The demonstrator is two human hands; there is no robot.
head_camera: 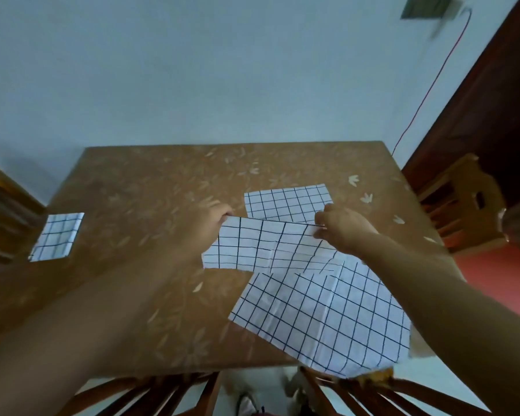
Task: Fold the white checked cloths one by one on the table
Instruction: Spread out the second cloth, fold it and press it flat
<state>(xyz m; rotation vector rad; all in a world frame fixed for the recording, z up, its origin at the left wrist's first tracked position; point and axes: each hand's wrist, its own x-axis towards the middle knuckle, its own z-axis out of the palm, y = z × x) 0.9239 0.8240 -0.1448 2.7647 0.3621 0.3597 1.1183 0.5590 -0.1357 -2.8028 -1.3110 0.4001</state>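
Note:
A white checked cloth [264, 247] hangs lifted just above the brown table [150, 205]. My left hand [210, 223] pinches its upper left corner and my right hand [342, 229] pinches its upper right corner. Below it, a larger open checked cloth [327, 319] lies flat at the table's near right edge and overhangs it slightly. Another checked cloth [285, 202] lies flat behind my hands. A small folded checked cloth [57, 237] rests at the table's left edge.
The table stands against a pale wall. Wooden chair backs [168, 394] sit at the near edge, another chair [460, 199] at the right, and wooden furniture [0, 211] at the left. A red wire [433, 82] runs down the wall.

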